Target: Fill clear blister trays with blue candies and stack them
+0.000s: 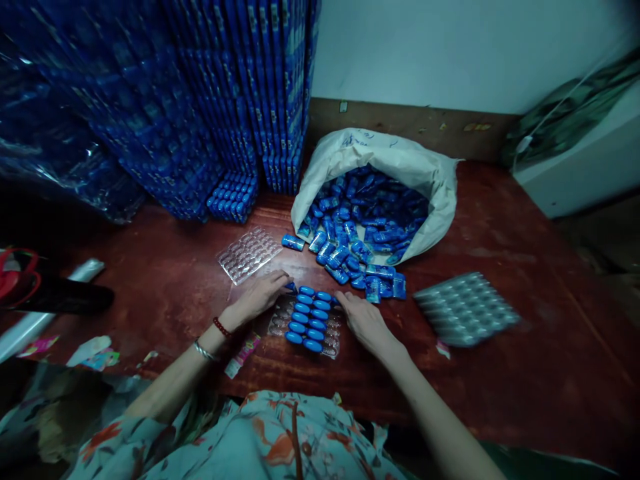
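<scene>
A clear plastic blister tray [330,343] lies on the table in front of me, its two middle columns filled with shiny blue capsule-shaped pieces [299,327]. The outer cells on both sides show no blue. At the tray's upper left corner, my left hand [267,292] pinches one small blue capsule-shaped piece [291,287]. Opposite it, my right hand [361,317] has its fingertips closed on another blue piece at the upper right edge, mostly hidden by the fingers. Just beyond, loose blue pieces [337,256] spill from a white woven sack [440,227].
A clear tray [250,253] lies to the left, and a stack of clear trays [467,310] to the right. Tall stacks of filled blue trays [240,100] rise at the back left. A dark bottle with a red lid [60,293] lies at the left.
</scene>
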The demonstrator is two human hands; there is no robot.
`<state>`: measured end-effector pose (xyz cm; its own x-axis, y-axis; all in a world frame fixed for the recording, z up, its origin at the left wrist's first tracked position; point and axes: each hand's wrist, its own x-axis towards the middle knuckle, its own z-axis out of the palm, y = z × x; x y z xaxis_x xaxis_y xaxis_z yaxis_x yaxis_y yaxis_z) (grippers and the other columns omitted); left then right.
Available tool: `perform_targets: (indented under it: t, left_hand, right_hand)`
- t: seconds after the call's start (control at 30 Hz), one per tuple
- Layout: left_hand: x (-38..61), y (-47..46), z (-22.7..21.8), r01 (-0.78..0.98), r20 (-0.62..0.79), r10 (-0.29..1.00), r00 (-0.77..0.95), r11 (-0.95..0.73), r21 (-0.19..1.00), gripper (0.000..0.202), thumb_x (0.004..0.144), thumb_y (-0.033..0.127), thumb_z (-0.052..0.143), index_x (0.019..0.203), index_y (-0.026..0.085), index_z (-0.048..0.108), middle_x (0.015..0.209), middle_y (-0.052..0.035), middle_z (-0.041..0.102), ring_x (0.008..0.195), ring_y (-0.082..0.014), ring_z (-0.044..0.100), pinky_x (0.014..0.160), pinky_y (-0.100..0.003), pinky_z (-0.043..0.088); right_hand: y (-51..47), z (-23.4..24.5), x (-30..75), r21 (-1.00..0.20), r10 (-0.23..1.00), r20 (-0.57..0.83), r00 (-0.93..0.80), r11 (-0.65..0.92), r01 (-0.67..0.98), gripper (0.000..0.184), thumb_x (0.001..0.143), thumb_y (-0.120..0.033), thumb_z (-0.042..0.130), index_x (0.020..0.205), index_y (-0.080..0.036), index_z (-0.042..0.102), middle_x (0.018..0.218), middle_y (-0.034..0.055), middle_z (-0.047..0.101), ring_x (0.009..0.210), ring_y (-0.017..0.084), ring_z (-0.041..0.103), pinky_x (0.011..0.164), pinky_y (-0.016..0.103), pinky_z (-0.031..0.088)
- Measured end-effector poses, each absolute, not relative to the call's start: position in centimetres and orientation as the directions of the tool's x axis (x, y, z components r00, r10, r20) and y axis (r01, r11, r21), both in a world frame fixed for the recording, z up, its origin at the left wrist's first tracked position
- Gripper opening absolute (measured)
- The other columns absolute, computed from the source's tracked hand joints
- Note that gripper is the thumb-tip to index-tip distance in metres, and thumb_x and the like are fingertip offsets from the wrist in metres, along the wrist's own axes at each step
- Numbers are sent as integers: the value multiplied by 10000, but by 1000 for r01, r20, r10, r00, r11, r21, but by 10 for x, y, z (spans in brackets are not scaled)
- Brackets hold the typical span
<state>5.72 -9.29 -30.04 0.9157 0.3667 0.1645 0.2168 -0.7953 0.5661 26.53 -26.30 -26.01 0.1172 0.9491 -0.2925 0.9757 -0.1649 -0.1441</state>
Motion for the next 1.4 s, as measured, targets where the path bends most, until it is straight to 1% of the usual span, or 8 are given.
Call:
perform_targets:
  t: [0.13, 0.4, 0.63, 0.87, 1.0, 1.23, 1.33, 1.4]
  left_hand:
    - [58, -88, -301, 219, 161, 406, 899, -738, 639, 164, 920, 188, 393, 1016, 174, 525, 917, -45, 576, 862, -160, 558, 787, -280, 463]
    - [62, -90, -291, 275, 0, 298, 955, -884, 379, 219, 902, 115, 348, 985, 185, 539, 934, -43, 561, 818, -163, 515, 739, -269, 417]
    - [70, -93, -280, 159, -40, 154, 987, -940, 302, 236, 895, 107, 382, 1035, 208, 544, 1026, -73, 574, 871, -191, 548, 802, -314, 418]
    - [86, -63, -269, 150, 28, 208, 978, -787, 598, 257, 941, 350, 380, 1022, 205, 575, 980, -45, 610, 899, -174, 560, 840, -293, 435]
    - [129, -49, -278, 250, 118, 364, 924, -807, 535, 282, 942, 303, 357, 1096, 167, 551, 1049, -88, 583, 956, -194, 554, 866, -324, 439]
    - [194, -53, -299, 178, 35, 186, 982, -970, 163, 521, 773, 250, 613, 1266, 162, 467, 1293, -175, 432, 1105, -317, 496, 912, -432, 404]
    - [203, -56, -300, 146, 25, 153, 988, -973, 176, 443, 813, 201, 537, 1244, 112, 483, 1249, -200, 471, 1098, -320, 505, 905, -435, 411]
    - [203, -55, -300, 147, 12, 152, 988, -969, 198, 416, 836, 121, 452, 1248, 69, 471, 1210, -218, 505, 1071, -303, 528, 882, -413, 429]
  right_hand:
    - [-261, -261, 267, -136, 945, -298, 133, -180, 974, 402, 894, -74, 307, 1225, -189, 505, 1082, 98, 618, 876, 198, 598, 743, 284, 392]
    - [-260, -264, 267, -127, 951, -268, 152, -191, 973, 349, 931, -127, 302, 1200, -199, 512, 1062, 93, 622, 870, 206, 604, 719, 296, 386]
    - [-256, -258, 262, -115, 951, -254, 174, -208, 971, 326, 950, -183, 319, 1206, -180, 520, 1066, 112, 632, 869, 210, 614, 691, 289, 400]
    - [-244, -270, 297, -384, 982, -93, 162, -185, 904, 302, 968, -308, 330, 1099, -246, 595, 1045, 37, 638, 942, 169, 584, 769, 264, 428]
    - [-205, -277, 305, -135, 981, 61, 183, -174, 975, 395, 897, -121, 392, 1259, -218, 518, 1283, 110, 523, 1113, 245, 480, 875, 362, 395]
    - [-173, -286, 301, 38, 996, -49, 72, -70, 997, 422, 822, -73, 435, 1238, -100, 505, 1231, 194, 532, 1065, 275, 506, 875, 387, 387]
    - [-192, -290, 317, -81, 996, 1, 86, -86, 993, 424, 831, -118, 432, 1251, -97, 482, 1221, 189, 545, 1051, 268, 533, 881, 392, 408]
    - [-214, -292, 328, -295, 971, 147, 189, -139, 945, 388, 874, -183, 390, 1249, -125, 471, 1211, 167, 561, 1085, 259, 534, 904, 404, 418]
